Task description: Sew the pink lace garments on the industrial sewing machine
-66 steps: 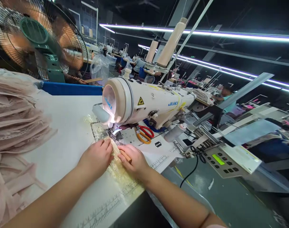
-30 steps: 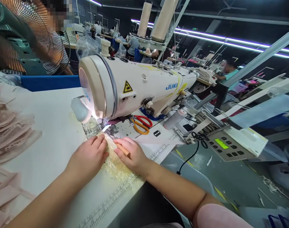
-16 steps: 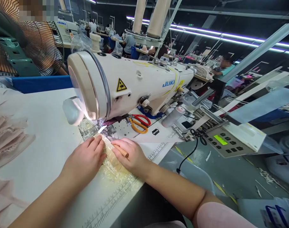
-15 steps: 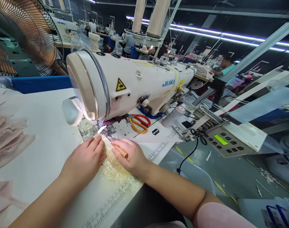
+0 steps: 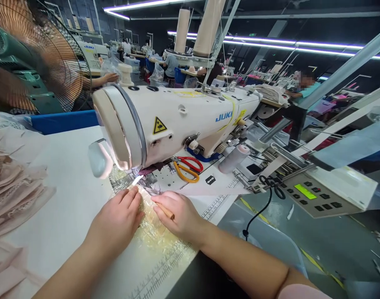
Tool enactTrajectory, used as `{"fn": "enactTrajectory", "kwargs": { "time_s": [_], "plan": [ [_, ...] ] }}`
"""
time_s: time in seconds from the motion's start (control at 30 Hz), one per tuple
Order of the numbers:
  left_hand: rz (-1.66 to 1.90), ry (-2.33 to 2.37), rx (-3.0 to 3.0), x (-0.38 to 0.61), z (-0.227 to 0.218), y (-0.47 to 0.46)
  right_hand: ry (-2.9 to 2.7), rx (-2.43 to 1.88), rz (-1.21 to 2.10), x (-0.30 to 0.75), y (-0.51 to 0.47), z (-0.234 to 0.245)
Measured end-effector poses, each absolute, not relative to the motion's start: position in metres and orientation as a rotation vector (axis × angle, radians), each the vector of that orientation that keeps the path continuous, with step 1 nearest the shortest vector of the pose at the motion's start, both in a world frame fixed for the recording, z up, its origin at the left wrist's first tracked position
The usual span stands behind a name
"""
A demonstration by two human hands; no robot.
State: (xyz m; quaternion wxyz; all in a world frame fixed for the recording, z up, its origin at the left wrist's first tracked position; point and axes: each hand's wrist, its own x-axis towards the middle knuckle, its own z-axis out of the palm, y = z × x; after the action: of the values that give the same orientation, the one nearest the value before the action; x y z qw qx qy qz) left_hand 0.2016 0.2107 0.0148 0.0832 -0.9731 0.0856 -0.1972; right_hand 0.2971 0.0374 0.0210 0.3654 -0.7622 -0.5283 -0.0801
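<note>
My left hand (image 5: 115, 222) lies flat, fingers together, pressing a pale yellowish lace fabric strip (image 5: 152, 232) onto the white table (image 5: 68, 182). My right hand (image 5: 180, 216) rests on the strip's right side and pinches a thin wooden stick (image 5: 165, 210) between its fingers. The fabric runs forward under the lit needle area (image 5: 136, 179) of a white JUKI sewing machine (image 5: 177, 120). Both hands sit just in front of the presser foot.
Orange and red scissors (image 5: 186, 168) lie under the machine arm. A control panel (image 5: 311, 195) sits at right. Pink fabric pieces (image 5: 12, 187) are stacked at left, below a spinning fan (image 5: 30, 58). Thread cones (image 5: 208, 25) stand behind. Other people work at far tables.
The view has shifted slightly; my hands stay on the fabric strip in front of the needle, with the stick still in the right hand.
</note>
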Motion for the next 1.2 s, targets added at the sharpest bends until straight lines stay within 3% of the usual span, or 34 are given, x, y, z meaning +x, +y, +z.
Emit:
{"fn": "enactTrajectory", "kwargs": {
  "time_s": [0.43, 1.2],
  "plan": [
    [-0.525, 0.141, -3.071, 0.1991, 0.0119, 0.2081, -1.487, -1.943, -0.294, 0.2959, 0.0424, 0.0177],
    [-0.468, 0.132, -3.076, 0.1980, 0.0142, 0.2067, -1.363, -1.983, -0.135, 0.2968, 0.0360, 0.0198]
  ]
}}
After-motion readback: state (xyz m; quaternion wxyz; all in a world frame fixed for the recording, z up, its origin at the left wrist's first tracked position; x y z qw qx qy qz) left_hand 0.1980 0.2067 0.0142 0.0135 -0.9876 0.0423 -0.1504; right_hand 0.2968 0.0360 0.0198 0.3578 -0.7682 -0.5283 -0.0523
